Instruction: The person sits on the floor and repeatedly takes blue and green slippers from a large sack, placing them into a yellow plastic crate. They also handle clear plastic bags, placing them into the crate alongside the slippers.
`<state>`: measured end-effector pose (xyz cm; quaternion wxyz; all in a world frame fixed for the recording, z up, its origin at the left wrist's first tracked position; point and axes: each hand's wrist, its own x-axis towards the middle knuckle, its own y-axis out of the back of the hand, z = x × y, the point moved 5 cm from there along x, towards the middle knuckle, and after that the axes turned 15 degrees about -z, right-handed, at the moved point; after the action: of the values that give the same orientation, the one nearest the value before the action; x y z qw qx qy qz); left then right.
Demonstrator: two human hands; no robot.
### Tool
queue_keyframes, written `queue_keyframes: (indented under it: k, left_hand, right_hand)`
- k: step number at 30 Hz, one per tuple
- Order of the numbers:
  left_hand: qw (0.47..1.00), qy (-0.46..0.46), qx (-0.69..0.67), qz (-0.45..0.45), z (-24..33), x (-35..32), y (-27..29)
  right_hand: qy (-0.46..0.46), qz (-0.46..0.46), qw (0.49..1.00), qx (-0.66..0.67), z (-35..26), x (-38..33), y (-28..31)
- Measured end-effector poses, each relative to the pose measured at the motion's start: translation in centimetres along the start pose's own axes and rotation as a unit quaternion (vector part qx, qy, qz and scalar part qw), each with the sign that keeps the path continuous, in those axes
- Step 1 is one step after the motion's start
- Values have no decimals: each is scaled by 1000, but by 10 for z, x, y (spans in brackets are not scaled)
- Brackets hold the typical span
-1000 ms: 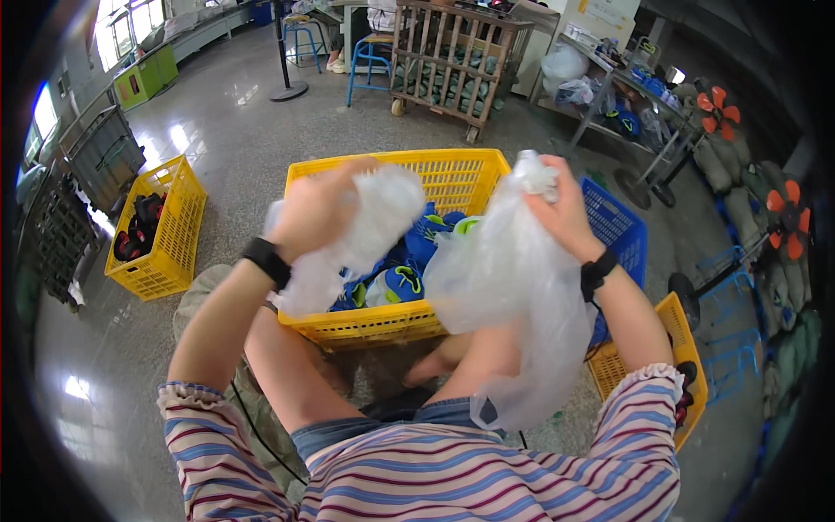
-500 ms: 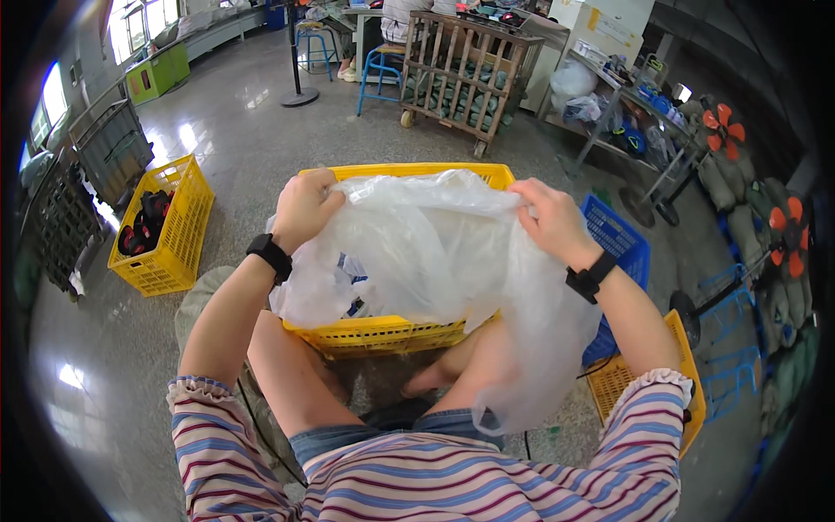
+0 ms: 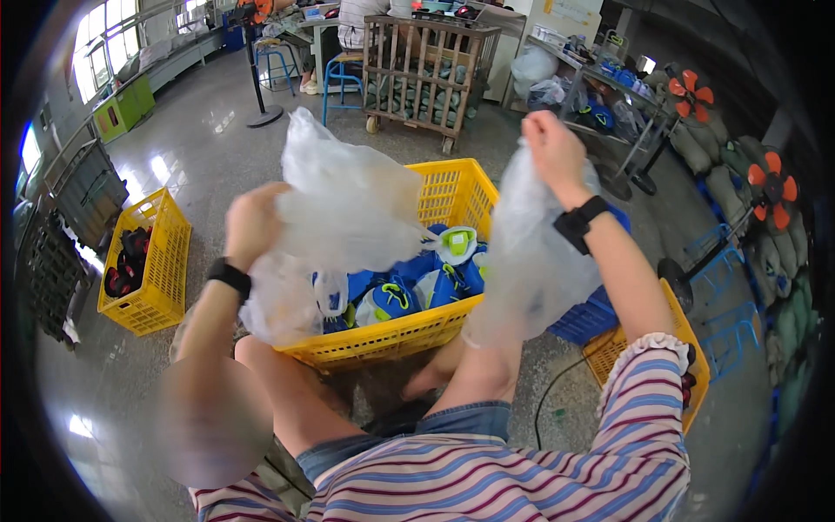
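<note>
Gripping left hand [image 3: 255, 224]: fingers curled at the edge of the cloudy left-hand plastic [image 3: 348, 209]; blur hides the exact pinch, though the film appears held.
Right hand [image 3: 554, 152]: raised higher than the other, fingertips closed on the top of the right-hand plastic [image 3: 539, 252].
Thin film: whitish and see-through, billowing up and rightward from the left fingers, hanging straight below the right ones; I cannot tell whether the two parts join.
Film trouble: a slack fold could likely catch on the crate's rim or a shoe and tear — a hard tug would do it — or slip from the left fingers if that pinch is slight.
Plastic bundle [image 3: 283, 300]: crumpled below the left fingers, over the crate's near left corner; it could tangle with the loose film.
Blue-and-white shoes [image 3: 391, 300]: heaped between and below both sets of fingers, inside the middle yellow crate [image 3: 383, 341].
Blue crate [image 3: 583, 317]: below the right fingers, partly behind the film.
Left yellow crate [image 3: 170, 261]: leftward of the left fingers, holding dark shoes.
Wooden trolley [image 3: 422, 74]: farthest, beyond both hands' fingers.
</note>
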<state>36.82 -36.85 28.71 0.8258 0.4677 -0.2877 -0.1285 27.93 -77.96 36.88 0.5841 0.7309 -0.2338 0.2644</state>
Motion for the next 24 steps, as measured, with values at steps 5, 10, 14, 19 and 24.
queue_keyframes:
  k: [5,10,14,19,24]
  left_hand:
    - [989,-89,-101,-62,122,6,-41]
    - [971,-105,-164,-140,137,6,-53]
    - [953,-63,-293,-39,87,9,-44]
    - [847,-132,-513,39,141,-5,-25]
    - [795,-209,-569,13,178,-33,-16]
  right_hand:
    - [147,-32,948,279,-132,-8,-30]
    - [187,-159,914,323,-160,-28,-41]
    - [221,-220,932,183,-142,-45,-48]
    - [227,-275,864,355,-147,-64,-72]
    - [305,-272,851,329,-165,-79,-67]
